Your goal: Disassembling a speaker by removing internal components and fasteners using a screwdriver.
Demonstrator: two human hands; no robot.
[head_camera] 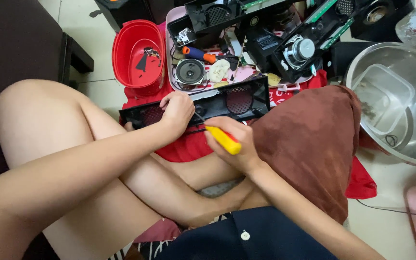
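Observation:
A long black plastic speaker panel [237,98] with round mesh grilles lies across a red cloth [188,147] in front of me. My left hand [176,111] rests on the panel's middle and holds it down. My right hand [237,144] is closed around a yellow-handled screwdriver [223,139], whose thin shaft points up-left to the panel beside my left hand. My bare knees frame the work from below and left.
A red plastic tub [138,55] stands at the upper left. A pink tray [174,82] behind the panel carries a loose speaker cone [190,71], an orange-and-blue screwdriver [198,54] and black casings. A brown cushion [309,139] and a steel basin [400,101] are at right.

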